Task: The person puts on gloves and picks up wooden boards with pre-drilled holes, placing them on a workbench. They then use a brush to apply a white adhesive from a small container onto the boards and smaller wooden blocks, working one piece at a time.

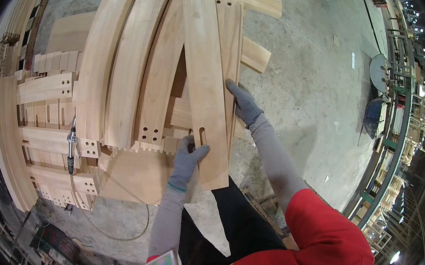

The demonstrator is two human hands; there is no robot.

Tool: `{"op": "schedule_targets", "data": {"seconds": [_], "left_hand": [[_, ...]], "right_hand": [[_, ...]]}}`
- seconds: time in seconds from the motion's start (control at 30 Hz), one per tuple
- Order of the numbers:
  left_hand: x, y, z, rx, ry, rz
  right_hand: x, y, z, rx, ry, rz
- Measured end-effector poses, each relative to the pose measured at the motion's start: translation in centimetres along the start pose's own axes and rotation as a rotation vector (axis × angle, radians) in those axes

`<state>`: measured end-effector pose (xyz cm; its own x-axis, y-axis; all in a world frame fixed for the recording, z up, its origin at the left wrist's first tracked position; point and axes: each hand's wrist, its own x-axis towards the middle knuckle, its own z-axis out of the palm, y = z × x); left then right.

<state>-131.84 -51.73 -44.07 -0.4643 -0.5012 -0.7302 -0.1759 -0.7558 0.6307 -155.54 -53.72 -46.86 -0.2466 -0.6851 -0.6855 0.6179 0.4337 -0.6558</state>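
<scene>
— Hands first: what are they doing with that long board?

— The left hand (pixel 188 158), in a grey glove, is closing around the lower left edge of the flat wooden slat (pixel 205 86), thumb lying across its face just beside the small oval slot near the bottom. The right hand (pixel 243 103), also gloved in grey, is pressing flat with fingers stretched out against a second slat (pixel 232 53) that is tucked behind the first one's right edge; it is not curling round anything.

— So where is the slat lying relative to the two hands?

— It is running upright between them, its lower end reaching past the left hand toward the person's body, its drilled upper end sitting well above both hands.

— And what is lying underneath?

— Long curved wooden rails (pixel 128 74) are leaning across the concrete floor (pixel 314 70), crossing behind the slats. Farther left, a stack of shorter drilled pieces (pixel 44 88) is resting, with a pneumatic tool (pixel 71 147) hanging over it, its hose (pixel 114 231) looping down across the floor, well apart from either hand.
</scene>
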Motion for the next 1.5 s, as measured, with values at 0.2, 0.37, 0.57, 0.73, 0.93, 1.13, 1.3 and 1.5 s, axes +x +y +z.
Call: {"op": "schedule_targets", "data": {"seconds": [0.2,0.37,0.57,0.73,0.93,1.13,1.3,1.5], "left_hand": [[1.5,0.7,-1.5,-0.309,0.027,0.035],[3.0,-0.6,-0.6,0.674,0.658,0.213],[2.4,1.9,-1.1,0.739,0.63,0.221],[2.7,3.0,0.2,0.801,0.544,0.197],[3.5,3.1,2.6,0.862,0.278,0.199],[4.3,0.0,0.3,0.686,0.44,0.305],[3.5,0.5,0.8,0.846,0.686,0.088],[4.2,3.5,-0.3,0.861,0.592,0.414]], "right_hand": [[1.7,1.9,-2.4,-0.017,0.018,-0.255],[1.2,1.0,-0.4,-0.649,0.232,-0.519],[-0.7,-0.5,-3.1,-0.554,0.47,-0.286],[-3.0,-2.4,-8.6,-0.418,0.278,-0.158],[-3.6,-1.1,-7.8,-0.321,0.442,-0.244],[-3.1,-1.8,-5.8,-0.212,0.322,-0.298],[-2.8,-2.2,-4.8,-0.088,0.272,-0.219],[-2.8,-2.1,-5.8,-0.027,0.275,-0.257]]}}
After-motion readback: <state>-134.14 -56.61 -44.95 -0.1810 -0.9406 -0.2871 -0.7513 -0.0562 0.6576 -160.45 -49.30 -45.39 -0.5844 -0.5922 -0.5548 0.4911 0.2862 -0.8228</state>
